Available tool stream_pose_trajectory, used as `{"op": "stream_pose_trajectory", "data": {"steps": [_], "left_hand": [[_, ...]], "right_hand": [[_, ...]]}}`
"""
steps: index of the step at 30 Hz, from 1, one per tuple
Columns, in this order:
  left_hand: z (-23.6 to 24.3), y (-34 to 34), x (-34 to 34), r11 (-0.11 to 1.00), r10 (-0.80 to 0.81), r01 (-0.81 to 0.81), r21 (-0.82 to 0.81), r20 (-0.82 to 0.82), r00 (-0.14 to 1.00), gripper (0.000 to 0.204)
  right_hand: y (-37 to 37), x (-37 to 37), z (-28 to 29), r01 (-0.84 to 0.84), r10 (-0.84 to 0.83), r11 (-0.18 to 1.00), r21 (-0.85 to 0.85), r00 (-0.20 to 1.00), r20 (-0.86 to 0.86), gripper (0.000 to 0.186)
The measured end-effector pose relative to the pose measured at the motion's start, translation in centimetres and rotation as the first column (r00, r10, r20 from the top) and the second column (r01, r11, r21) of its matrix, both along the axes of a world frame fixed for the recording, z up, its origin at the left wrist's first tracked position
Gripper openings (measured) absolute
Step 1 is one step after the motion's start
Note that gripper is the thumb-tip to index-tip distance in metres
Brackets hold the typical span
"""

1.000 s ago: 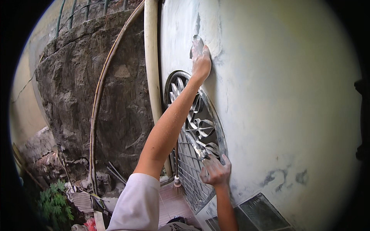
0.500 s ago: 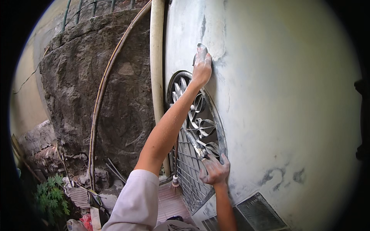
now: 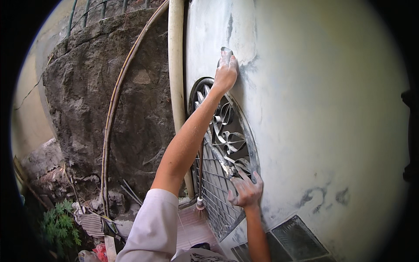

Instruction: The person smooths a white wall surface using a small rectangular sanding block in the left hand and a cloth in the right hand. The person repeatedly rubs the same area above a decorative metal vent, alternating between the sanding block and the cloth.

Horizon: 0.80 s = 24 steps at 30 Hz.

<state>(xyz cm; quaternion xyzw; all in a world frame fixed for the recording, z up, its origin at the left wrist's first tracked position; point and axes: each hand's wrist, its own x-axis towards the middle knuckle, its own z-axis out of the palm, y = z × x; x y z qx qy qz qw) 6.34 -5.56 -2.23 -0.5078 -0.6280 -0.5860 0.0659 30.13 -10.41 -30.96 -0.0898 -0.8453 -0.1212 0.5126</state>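
My left hand (image 3: 226, 75) reaches high up the pale plastered wall (image 3: 314, 113). It is closed on a small grey sheet that looks like sandpaper (image 3: 225, 49), pressed to the wall just above an arched opening. White dust covers its fingers. Lower down, my right hand (image 3: 247, 192), also dusty, rests at the lower right rim of that opening. Its fingers are spread and their tips touch the edge by the scrolled metal grille (image 3: 231, 142). Nothing loose shows in it.
A cream pipe (image 3: 176, 65) runs up beside the wall. Left of it stand a rough rock wall (image 3: 87, 91) and a bent bamboo pole (image 3: 114, 100). A broom (image 3: 200, 204) leans near the grille above pink tiles (image 3: 192, 231). A dark glass panel (image 3: 299, 238) sits low on the right.
My left hand has slid slightly up and left on the wall, still with the grey sheet. My right hand keeps its place at the rim. The view has tilted a little.
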Motion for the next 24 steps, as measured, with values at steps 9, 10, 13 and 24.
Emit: {"op": "stream_pose_trajectory", "data": {"steps": [9,10,13,24], "left_hand": [[2.0,4.2,2.0,0.914,0.033,0.035,0.404,-0.160,0.986,0.067],[3.1,4.5,1.7,0.903,0.031,0.059,0.425,-0.202,0.979,0.067],[7.3,5.0,0.0,0.875,0.029,0.135,0.464,-0.330,0.943,0.067],[27.4,8.2,-6.1,0.783,0.071,0.229,0.579,-0.448,0.891,0.070]], "right_hand": [[0.0,0.4,-0.5,0.008,-0.009,0.999,0.037,0.999,0.034,0.029],[0.0,0.5,-0.6,-0.009,0.008,1.000,0.029,0.999,0.040,0.030],[0.0,0.5,-1.0,0.019,-0.021,0.999,0.027,0.996,0.088,0.031],[-0.3,0.3,-0.8,0.056,-0.060,0.998,0.041,0.993,0.100,0.040]]}}
